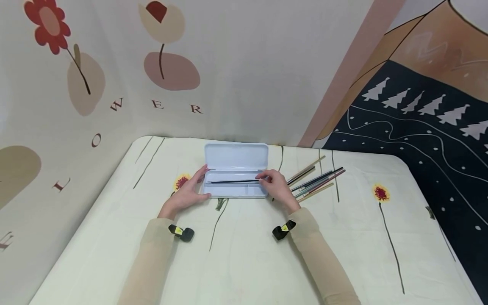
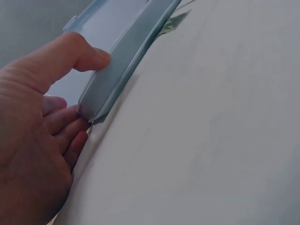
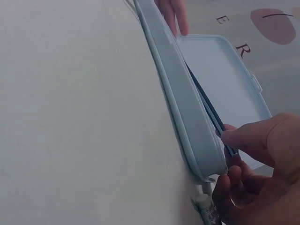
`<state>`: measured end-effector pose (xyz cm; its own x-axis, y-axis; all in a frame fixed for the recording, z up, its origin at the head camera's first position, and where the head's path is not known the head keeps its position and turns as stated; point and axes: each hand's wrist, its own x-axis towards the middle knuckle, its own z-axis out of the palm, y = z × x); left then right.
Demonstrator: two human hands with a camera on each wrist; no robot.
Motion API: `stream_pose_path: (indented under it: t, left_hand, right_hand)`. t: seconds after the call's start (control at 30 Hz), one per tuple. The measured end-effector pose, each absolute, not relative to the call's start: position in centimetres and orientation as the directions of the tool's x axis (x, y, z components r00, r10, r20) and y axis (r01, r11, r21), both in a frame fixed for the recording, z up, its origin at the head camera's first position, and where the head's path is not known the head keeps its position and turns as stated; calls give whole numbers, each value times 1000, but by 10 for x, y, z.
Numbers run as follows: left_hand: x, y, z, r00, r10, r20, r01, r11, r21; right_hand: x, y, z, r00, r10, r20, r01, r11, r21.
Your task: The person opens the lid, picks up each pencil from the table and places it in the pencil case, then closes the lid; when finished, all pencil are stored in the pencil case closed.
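A pale blue pencil case (image 1: 236, 195) lies with its lid (image 1: 236, 156) raised at the back. My left hand (image 1: 187, 192) grips its left end. In the left wrist view the thumb (image 2: 96, 58) presses the front wall while the other fingers curl under the corner. Over the case's right end, my right hand (image 1: 277, 185) pinches a slim black paintbrush (image 1: 236, 181) near one end, between thumb and fingers. The brush lies lengthwise along the inside of the tray. The right wrist view shows the brush (image 3: 206, 103) angled just over the rim.
Several thin brushes (image 1: 314, 182) with dark, teal, red and tan handles lie in a loose heap right of the case. A flower-printed white cloth (image 1: 244, 262) covers the table. Behind it hangs a printed curtain (image 1: 259, 84).
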<state>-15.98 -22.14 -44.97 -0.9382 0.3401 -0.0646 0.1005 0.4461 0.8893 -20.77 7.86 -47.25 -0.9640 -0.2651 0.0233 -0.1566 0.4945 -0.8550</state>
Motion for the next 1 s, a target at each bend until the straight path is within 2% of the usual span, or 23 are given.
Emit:
stream_pose_path:
  t: [0.2, 0.43, 0.7, 1.0]
  left_hand:
    - [-160, -221, -450, -939, 338, -63, 103, 452, 886]
    - [-160, -220, -451, -940, 334, -74, 94, 460, 883]
    - [-173, -231, -485, -944, 324, -61, 102, 464, 880]
    - [-174, -233, -487, -945, 321, -60, 104, 471, 876]
  right_hand:
    - [-206, 81, -474, -967, -252, -16, -107, 464, -879]
    - [-203, 87, -473, -968, -249, 9, -128, 465, -876]
    - [-202, 97, -469, -965, -259, 38, -153, 441, -884]
    - [-201, 116, -467, -964, -249, 94, -198, 433, -879]
